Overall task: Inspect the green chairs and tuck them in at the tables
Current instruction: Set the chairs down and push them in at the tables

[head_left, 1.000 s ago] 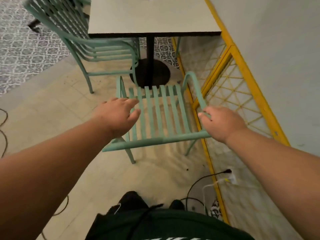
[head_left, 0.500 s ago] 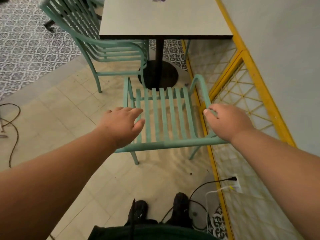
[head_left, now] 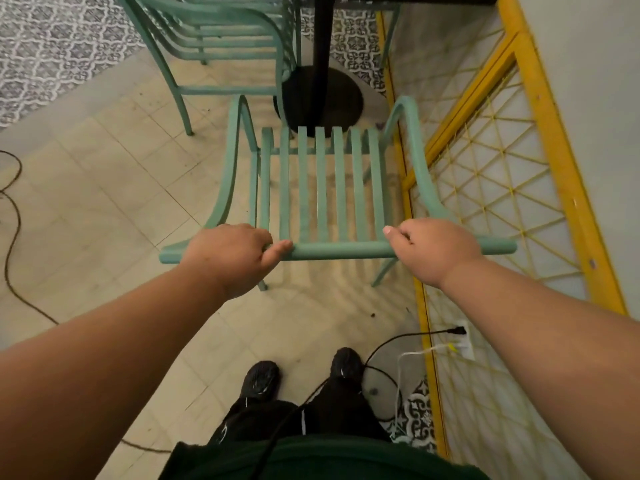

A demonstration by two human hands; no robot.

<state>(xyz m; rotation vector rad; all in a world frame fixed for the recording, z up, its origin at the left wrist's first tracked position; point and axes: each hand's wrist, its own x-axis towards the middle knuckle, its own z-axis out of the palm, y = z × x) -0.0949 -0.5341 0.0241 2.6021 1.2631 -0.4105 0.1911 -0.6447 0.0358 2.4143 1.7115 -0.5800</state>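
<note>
A green metal chair with slats and curved arms (head_left: 322, 188) is stood upright, faced toward the black round foot of the table (head_left: 341, 98). A second green slatted chair (head_left: 214, 39) is set just left of that foot.

Worn beige floor tiles (head_left: 104, 202) meet a band of grey-and-white patterned tiles (head_left: 52, 46) at the upper left. More of the same pattern shows in a patch of patterned floor (head_left: 419, 417) near the bottom right. A yellow frame (head_left: 561, 161) strung with a lattice of yellow cord (head_left: 491, 188) runs along the pale wall (head_left: 595, 64) on the right. Low down beside it, a black cable (head_left: 408, 337) and a white cable (head_left: 405, 356) run to a white wall outlet (head_left: 465, 341), the black one looping over the tiles. A brown cord (head_left: 12, 220) snakes across the floor at the far left. Dark specks (head_left: 373, 315) dot the tiles.
</note>
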